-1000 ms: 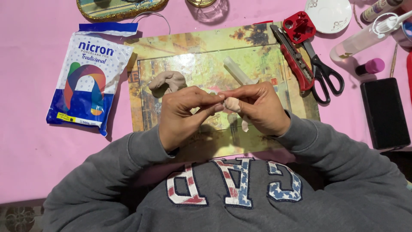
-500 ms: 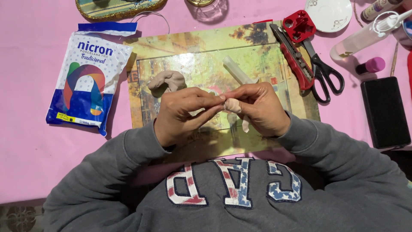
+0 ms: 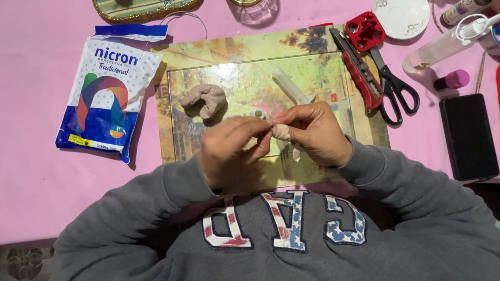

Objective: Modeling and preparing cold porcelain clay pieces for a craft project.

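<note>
Clay piece point(image 3: 282, 131), small and pinkish-beige, sits pinched between both hands above the glass board point(image 3: 333, 78) on the pink counter point(image 3: 31, 156). From the left hand point(image 3: 229, 148), whose grip closes fingertips on it, the piece lies at about two o'clock. From the right hand point(image 3: 317, 132), also closed on it, it lies at nine o'clock; a larger clay lump point(image 3: 204, 100) rests on the board at ten o'clock.

hands point(image 3: 276, 138): 2 | clay lumps point(image 3: 204, 100): 2, perhaps more hidden | scissors point(image 3: 396, 88): 1 | cutter point(image 3: 357, 67): 1
</note>
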